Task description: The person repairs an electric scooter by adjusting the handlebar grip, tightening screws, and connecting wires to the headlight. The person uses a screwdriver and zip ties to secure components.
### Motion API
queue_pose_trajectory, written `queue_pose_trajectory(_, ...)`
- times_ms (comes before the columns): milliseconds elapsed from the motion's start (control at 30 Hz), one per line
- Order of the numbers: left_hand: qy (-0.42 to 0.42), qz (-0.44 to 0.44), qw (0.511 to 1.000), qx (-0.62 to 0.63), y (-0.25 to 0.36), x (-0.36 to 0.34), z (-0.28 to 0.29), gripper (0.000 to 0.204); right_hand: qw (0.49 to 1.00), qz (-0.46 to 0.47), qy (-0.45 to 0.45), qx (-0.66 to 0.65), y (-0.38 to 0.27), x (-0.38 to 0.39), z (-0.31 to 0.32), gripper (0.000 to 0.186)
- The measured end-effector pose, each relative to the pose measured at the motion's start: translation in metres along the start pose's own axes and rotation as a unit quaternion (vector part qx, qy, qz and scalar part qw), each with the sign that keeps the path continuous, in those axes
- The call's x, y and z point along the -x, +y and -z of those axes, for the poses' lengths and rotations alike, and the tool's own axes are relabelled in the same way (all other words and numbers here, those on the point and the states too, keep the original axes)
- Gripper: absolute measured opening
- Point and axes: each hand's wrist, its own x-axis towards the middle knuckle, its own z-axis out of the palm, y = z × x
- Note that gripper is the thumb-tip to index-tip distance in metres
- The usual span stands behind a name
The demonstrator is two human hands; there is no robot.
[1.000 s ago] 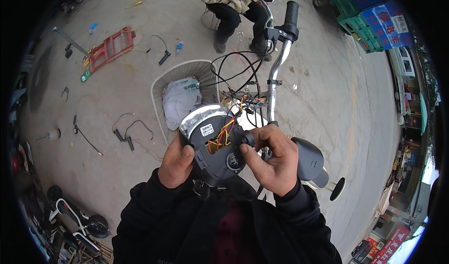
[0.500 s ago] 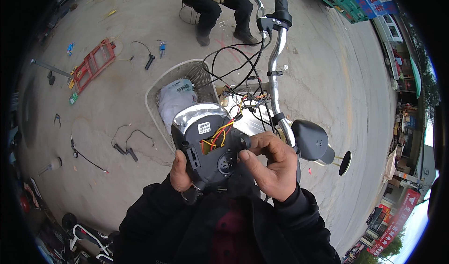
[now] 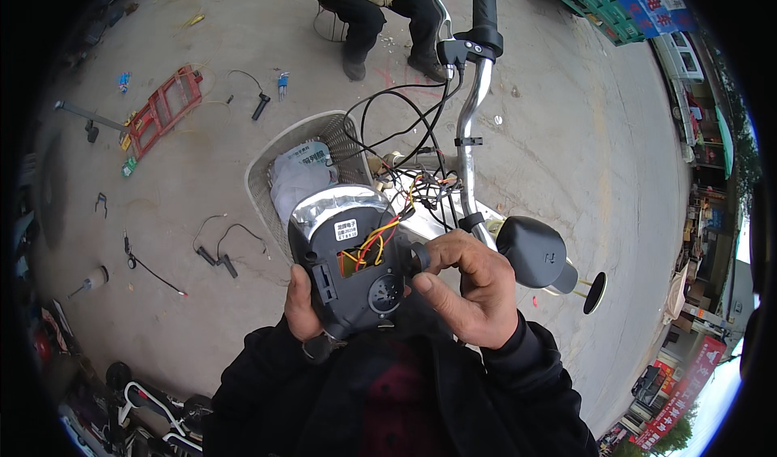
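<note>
A dark grey headlight housing (image 3: 352,267) of an electric bike sits between both hands, its back open with red, yellow and orange wires (image 3: 374,242) showing. My left hand (image 3: 299,307) grips its lower left side from behind. My right hand (image 3: 461,283) holds its right edge, thumb and fingers pinching a small black round part (image 3: 419,257) there. A silver reflector rim (image 3: 328,208) tops the housing. The wires run up to a bundle at the handlebar stem (image 3: 413,186).
A wire front basket (image 3: 279,153) holds a white bag. The chrome handlebar (image 3: 469,105) with black grip rises ahead; a black mirror (image 3: 534,250) lies right. A seated person (image 3: 364,4) is beyond. A red tool frame (image 3: 166,109), cables and tools lie on the concrete at left.
The view has tilted so the housing sits lower and closer. My right hand's fingers have shifted onto the small black part at the housing's right edge.
</note>
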Motion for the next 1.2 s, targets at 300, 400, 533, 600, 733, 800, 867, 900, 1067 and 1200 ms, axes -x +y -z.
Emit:
queue_pose_trajectory(300,0.036,-0.053,0.974,0.216,-0.019,-0.008,-0.009,0.114,0.999,0.03,0.037,0.011,0.014,0.006,0.049,0.018)
queue_pose_trajectory(400,0.07,-0.061,0.981,0.169,-0.017,-0.009,-0.005,0.114,0.98,-0.019,0.198,0.009,0.042,0.017,0.091,0.016)
queue_pose_trajectory(533,0.048,-0.058,0.986,0.15,-0.014,-0.012,-0.003,0.114,0.973,-0.144,0.165,-0.08,0.093,0.029,0.125,0.015)
queue_pose_trajectory(600,0.031,-0.05,0.989,0.136,-0.014,-0.012,-0.005,0.114,0.972,-0.166,0.097,-0.137,0.118,0.033,0.123,0.017)
queue_pose_trajectory(733,0.056,-0.036,0.992,0.107,-0.012,-0.013,-0.015,0.114,0.964,-0.156,0.024,-0.216,0.16,0.024,0.111,0.026)
queue_pose_trajectory(800,0.052,-0.027,0.994,0.097,-0.009,-0.015,-0.019,0.114,0.963,-0.136,0.042,-0.227,0.173,0.016,0.107,0.034)
queue_pose_trajectory(867,0.048,-0.027,0.994,0.094,-0.007,-0.017,-0.022,0.116,0.957,-0.134,0.068,-0.248,0.18,0.004,0.106,0.035)
queue_pose_trajectory(900,0.042,-0.023,0.995,0.093,-0.007,-0.018,-0.023,0.119,0.959,-0.112,0.071,-0.249,0.182,-0.004,0.106,0.036)
queue_pose_trajectory(1067,0.064,-0.036,0.994,0.083,-0.01,-0.022,-0.036,0.12,0.968,-0.014,0.067,-0.242,0.181,-0.052,0.102,0.039)
queue_pose_trajectory(1200,0.13,-0.051,0.987,0.074,-0.014,-0.021,-0.047,0.115,0.976,0.0,0.02,-0.218,0.171,-0.078,0.104,0.037)
